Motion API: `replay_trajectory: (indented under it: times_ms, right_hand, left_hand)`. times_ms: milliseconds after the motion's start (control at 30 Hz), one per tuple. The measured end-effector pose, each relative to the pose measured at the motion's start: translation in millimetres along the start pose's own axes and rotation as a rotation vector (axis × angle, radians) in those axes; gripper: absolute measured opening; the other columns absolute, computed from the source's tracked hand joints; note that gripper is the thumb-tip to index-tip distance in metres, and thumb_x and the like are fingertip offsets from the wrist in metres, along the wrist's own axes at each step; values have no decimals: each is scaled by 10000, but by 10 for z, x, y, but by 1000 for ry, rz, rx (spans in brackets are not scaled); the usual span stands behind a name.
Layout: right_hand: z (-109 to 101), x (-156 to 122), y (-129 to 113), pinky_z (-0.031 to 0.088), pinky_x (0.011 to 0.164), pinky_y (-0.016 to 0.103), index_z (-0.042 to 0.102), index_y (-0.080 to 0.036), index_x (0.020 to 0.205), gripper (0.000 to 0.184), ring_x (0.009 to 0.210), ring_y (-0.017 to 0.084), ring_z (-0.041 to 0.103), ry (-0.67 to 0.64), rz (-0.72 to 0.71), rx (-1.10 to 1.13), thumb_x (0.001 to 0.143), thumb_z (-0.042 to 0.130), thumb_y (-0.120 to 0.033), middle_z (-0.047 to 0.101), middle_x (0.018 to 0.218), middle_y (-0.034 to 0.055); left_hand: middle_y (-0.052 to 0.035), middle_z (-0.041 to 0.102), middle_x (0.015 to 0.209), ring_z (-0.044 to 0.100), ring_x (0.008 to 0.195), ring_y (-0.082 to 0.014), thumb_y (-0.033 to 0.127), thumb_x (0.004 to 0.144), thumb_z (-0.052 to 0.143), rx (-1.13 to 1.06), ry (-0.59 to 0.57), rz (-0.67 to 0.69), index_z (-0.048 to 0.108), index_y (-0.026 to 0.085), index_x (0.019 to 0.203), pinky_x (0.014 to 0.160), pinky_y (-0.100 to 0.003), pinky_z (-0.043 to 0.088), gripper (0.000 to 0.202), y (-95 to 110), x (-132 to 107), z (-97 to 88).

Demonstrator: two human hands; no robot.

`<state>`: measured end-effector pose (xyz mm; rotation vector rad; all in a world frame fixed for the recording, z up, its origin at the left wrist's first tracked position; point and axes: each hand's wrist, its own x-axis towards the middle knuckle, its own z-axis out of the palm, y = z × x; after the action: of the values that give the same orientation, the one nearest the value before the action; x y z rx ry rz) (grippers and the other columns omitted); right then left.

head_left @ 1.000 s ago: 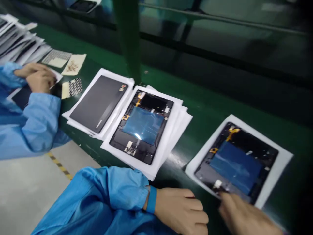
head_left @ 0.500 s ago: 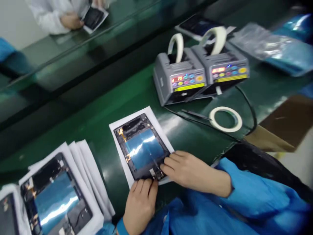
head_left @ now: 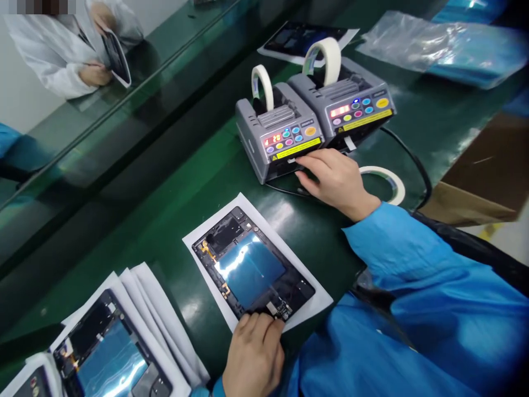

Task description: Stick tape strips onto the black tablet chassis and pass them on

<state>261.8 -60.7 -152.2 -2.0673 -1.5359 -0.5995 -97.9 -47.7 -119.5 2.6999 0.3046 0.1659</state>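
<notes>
An opened tablet [head_left: 221, 242] lies face down on a white sheet [head_left: 318, 292], its inside showing a shiny blue film over the middle and small circuit parts near its lower edge. My left hand [head_left: 256, 350] holds that lower edge with fingers bent and close together; their tips are partly hidden. My right hand [head_left: 336, 179] is in front of the left-hand tape dispenser [head_left: 252, 138], thumb and forefinger a little apart. Its forefinger reaches a short white strip of tape [head_left: 291, 160] at the dispenser's outlet.
A second dispenser [head_left: 359, 82] stands alongside, with a tape tab sticking out. Behind my right hand lies a loose tape roll [head_left: 392, 184]. Another opened tablet [head_left: 111, 353] rests on stacked sheets at lower left. Plastic bags [head_left: 454, 49] lie at upper right; a co-worker [head_left: 61, 60] handles a tablet across the bench.
My right hand has left the tablet and moved up to the tape dispenser's front. My left hand stays at the tablet's lower edge. The view has shifted, and the co-worker's tablet is now tilted upright.
</notes>
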Motion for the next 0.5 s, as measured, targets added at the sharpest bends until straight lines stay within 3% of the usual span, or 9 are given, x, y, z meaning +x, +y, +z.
replay_trajectory:
  times_ms: [233,400,500]
  right_hand:
    - [27,-79,3,498,851,408,591,-175,1237,342,989,243,594,-19,37,40,922,522,-289,644,1099,126]
    - [36,-87,-6,478,837,383,659,-192,1008,195,960,222,592,-42,-22,39,926,535,-318,658,1060,100]
    - [41,-83,2,470,836,364,641,-172,1028,202,969,217,598,0,-35,54,930,534,-312,666,1059,106]
  left_hand:
    - [-31,663,863,608,732,-202,105,825,452,-55,-16,-45,615,206,1038,714,-343,491,287,-11,-36,15]
    - [-29,651,847,600,725,-201,101,825,442,-73,-29,-56,613,205,1023,713,-343,482,281,-13,-24,17]
    - [-27,648,843,597,722,-195,102,834,440,-85,-26,-63,612,205,1011,707,-336,472,267,-9,-7,10]
